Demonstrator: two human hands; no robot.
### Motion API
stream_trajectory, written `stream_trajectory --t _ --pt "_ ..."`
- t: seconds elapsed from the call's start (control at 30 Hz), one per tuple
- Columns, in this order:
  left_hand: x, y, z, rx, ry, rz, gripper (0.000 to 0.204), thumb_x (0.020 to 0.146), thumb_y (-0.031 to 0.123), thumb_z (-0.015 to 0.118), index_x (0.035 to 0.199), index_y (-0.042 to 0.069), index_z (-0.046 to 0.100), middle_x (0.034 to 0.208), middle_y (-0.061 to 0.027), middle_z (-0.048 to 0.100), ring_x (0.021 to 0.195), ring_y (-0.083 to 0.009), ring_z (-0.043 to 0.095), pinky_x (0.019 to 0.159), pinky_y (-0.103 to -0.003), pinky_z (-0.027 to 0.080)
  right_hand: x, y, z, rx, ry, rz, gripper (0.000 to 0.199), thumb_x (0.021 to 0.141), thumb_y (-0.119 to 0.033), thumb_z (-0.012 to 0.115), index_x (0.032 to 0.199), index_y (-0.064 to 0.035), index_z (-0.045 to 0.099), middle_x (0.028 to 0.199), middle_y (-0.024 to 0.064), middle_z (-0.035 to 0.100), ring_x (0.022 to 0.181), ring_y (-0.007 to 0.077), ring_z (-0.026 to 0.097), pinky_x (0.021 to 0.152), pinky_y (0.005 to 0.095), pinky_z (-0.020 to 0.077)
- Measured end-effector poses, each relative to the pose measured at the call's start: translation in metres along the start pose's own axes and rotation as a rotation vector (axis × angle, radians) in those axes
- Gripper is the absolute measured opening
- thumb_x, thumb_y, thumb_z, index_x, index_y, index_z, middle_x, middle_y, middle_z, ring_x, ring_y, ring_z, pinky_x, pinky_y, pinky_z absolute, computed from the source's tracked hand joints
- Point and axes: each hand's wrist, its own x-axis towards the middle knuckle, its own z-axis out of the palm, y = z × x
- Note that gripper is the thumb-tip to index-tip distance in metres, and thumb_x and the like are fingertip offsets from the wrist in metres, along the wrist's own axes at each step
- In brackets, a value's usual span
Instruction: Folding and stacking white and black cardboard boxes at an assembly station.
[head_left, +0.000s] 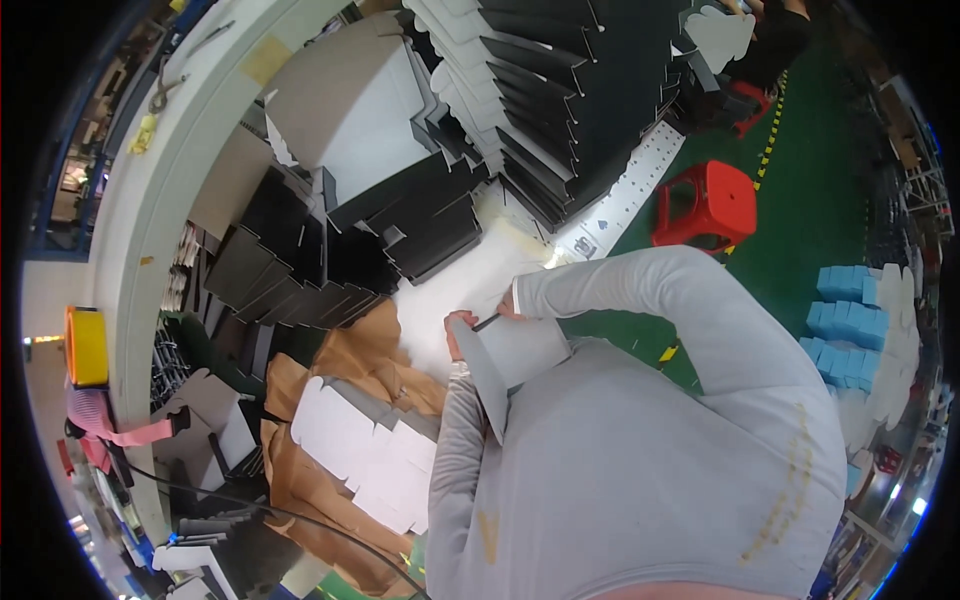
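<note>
Surface (424, 332) white — L fingers (456, 330) & R fingers (508, 304) gripping box (535, 355) — rm flr (800, 190) green.

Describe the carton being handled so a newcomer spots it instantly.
Start from the grey shirt filling the lower middle. Just above it, the left hand and right hand hold a pale grey, partly folded carton with a slanting panel on its left. Unlike the black stacks and flat white sheets on brown paper, it sits between the person's hands.
</note>
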Motion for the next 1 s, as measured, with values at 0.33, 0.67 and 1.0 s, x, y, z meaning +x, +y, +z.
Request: stream_trajectory --t 0.33,0.67,1.0 --pt "0.003 -0.067 0.001 -0.216 0.143 -0.389 0.022 0.084 0.029 0.043 0.083 0.007 0.048 0.071 -0.0065 0.046 0.061 -0.0182 0.043 0.059 -0.031 0.038 0.086 0.004 0.054 -0.136 0.264 -0.068 0.021 0.076 -0.026 0.044 0.076 -0.0066 0.053 0.059 0.0132 0.057 0.057 0.0314 0.058 0.054 0.0393 0.0479" --pt "-0.01 -0.062 -0.008 -0.345 0.042 -0.185 0.036 0.09 0.029 0.027 0.072 0.005 0.047 0.073 -0.0082 0.045 0.074 -0.0221 0.043 0.074 -0.033 0.035 0.037 -0.058 -0.025 0.198 0.119 0.326 0.039 0.083 -0.036 0.034 0.088 -0.0066 0.059 0.086 0.0169 0.061 0.083 0.0294 0.059 0.075 0.0364 0.0468" --pt "0.009 0.022 0.014 -0.019 0.024 -0.145 0.03 0.089 0.022 0.03 0.07 0.003 0.042 0.068 -0.0065 0.041 0.065 -0.0184 0.044 0.067 -0.029 0.038 -0.026 -0.011 -0.03 -0.108 -0.061 0.309 0.017 0.069 -0.018 0.052 0.078 -0.0086 0.063 0.076 0.0118 0.062 0.071 0.0306 0.06 0.063 0.0394 0.0482"
